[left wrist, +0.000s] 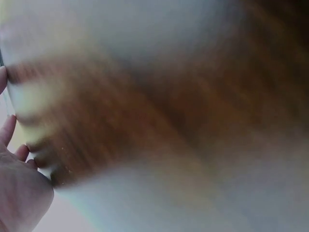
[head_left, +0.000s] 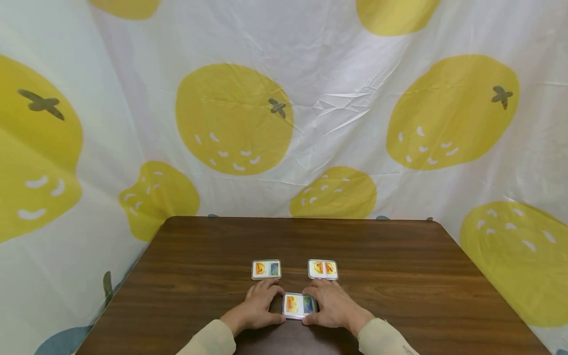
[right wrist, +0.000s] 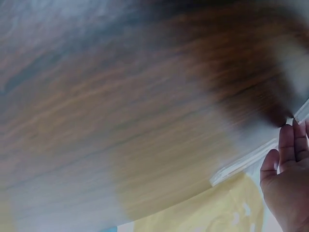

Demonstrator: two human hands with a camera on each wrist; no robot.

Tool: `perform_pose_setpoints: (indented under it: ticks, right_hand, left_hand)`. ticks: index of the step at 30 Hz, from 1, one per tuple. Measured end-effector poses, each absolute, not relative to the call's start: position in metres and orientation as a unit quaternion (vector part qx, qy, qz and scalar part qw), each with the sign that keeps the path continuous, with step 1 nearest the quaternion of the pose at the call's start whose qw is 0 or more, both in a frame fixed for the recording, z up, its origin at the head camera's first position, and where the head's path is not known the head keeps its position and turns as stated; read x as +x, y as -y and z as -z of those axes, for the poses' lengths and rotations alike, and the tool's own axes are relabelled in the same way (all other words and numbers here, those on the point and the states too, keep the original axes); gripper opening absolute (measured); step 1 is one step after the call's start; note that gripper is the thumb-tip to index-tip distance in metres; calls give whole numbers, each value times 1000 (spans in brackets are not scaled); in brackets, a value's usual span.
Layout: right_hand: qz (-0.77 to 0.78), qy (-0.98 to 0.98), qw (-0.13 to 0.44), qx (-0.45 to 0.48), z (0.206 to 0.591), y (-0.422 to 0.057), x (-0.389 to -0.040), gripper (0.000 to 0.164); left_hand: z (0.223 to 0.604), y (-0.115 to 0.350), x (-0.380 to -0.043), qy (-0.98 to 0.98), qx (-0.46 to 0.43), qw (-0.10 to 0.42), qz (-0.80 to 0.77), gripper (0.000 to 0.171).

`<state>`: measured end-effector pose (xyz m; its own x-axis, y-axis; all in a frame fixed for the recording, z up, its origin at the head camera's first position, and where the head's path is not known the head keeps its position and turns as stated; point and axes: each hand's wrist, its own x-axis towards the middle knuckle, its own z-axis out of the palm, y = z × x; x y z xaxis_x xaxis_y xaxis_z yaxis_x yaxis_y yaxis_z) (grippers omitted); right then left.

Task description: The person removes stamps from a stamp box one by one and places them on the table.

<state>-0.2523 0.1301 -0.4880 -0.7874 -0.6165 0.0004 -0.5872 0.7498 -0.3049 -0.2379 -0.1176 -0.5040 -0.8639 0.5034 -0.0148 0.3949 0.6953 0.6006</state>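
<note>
Front card (head_left: 292, 304) on worktop (head_left: 399, 256); left hand (head_left: 259, 305) grips its left end, right hand (head_left: 334, 304) its right, thumbs nearside. Left rear card (head_left: 263, 269) beyond it leftward, right rear card (head_left: 323, 269) beyond it rightward. Judgement: press both ends evenly; avoid bumping rear neighbours.

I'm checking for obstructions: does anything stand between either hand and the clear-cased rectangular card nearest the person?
Nothing visible does; the left hand and right hand flank that clear-cased rectangular card at its ends.

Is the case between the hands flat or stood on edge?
Flat: the case shows its printed face upward in the head view.
</note>
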Motion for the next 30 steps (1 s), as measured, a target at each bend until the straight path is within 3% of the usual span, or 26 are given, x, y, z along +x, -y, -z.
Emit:
perform_pose_setpoints:
  ticks: [30]
  right_hand:
    - [126, -937, 37, -324, 489, -131, -254, 61]
  left_hand:
    - [505, 116, -237, -919, 246, 80, -297, 54]
